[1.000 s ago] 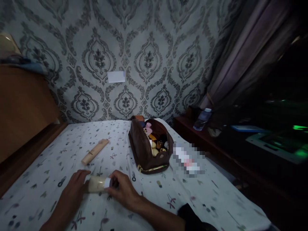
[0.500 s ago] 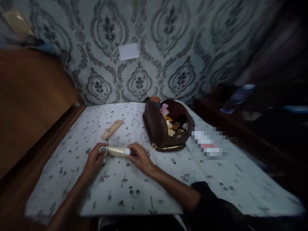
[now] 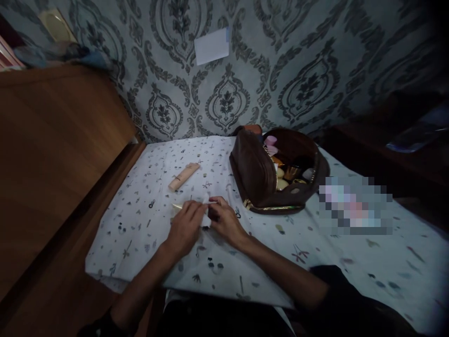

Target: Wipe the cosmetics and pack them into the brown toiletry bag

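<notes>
My left hand point(image 3: 185, 227) is closed over a pale gold tube point(image 3: 177, 206), whose narrow tip pokes out past the fingers on the left. Most of the tube is hidden under that hand. Between both hands shows a thin white tissue point(image 3: 206, 210), bunched at the tube's right end. My right hand point(image 3: 226, 222) pinches at this tissue with curled fingers; whether it also touches the tube's white cap is hidden. Just beyond the hands, a beige tube point(image 3: 184, 177) lies flat and slanted on the patterned cloth.
An unzipped brown cosmetic bag point(image 3: 250, 173) stands right of the hands, with several bottles and jars inside. A blurred-out item point(image 3: 354, 206) lies farther right on the tablecloth point(image 3: 140, 243). A wooden cabinet point(image 3: 59, 140) borders the left side; patterned wallpaper is behind.
My left hand has moved from the tube's left end to over its body. The tissue has shifted to the right end, by my right hand. The camera view has turned left.
</notes>
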The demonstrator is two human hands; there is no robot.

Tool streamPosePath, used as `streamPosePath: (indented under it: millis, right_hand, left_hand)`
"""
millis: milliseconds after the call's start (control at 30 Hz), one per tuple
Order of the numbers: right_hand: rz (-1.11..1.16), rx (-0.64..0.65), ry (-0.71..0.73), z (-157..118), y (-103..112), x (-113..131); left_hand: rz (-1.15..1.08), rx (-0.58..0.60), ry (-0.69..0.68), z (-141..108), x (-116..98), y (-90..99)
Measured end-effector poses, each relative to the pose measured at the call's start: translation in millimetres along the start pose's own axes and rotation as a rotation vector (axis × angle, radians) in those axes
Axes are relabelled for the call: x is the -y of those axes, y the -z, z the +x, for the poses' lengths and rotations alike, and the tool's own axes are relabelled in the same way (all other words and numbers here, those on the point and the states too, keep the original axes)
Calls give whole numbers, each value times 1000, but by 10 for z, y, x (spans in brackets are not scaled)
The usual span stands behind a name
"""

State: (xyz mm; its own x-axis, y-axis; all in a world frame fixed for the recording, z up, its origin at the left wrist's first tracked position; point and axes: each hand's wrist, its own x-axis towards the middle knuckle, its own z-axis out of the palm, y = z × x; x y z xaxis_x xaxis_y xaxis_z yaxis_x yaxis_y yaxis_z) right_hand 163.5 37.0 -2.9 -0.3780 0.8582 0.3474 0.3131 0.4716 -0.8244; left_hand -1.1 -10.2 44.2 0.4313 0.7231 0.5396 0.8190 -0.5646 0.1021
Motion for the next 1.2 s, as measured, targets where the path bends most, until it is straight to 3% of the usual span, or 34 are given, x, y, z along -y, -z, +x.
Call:
streamPosePath:
  millis: [133, 367, 700, 900, 1033, 1200]
  right_hand:
    - [-16, 12, 37, -10, 6, 6]
    - [-25, 80, 61, -40, 10, 78]
    - [-166, 195, 90, -48, 58, 134]
    - [-171, 198, 133, -56, 60, 133]
    - [-181, 197, 149, -57, 31, 89]
    - [-209, 181, 178, -46, -4, 35]
  left_hand:
    - [147, 84, 18, -44, -27, -92]
    - [224, 123, 177, -321, 259, 124]
    - [158, 101, 292, -684, 405, 137]
    - [53, 96, 403, -656, 408, 247]
    - [-75, 12, 286, -487, 211, 212]
    - [-56, 62, 109, -345, -13, -4]
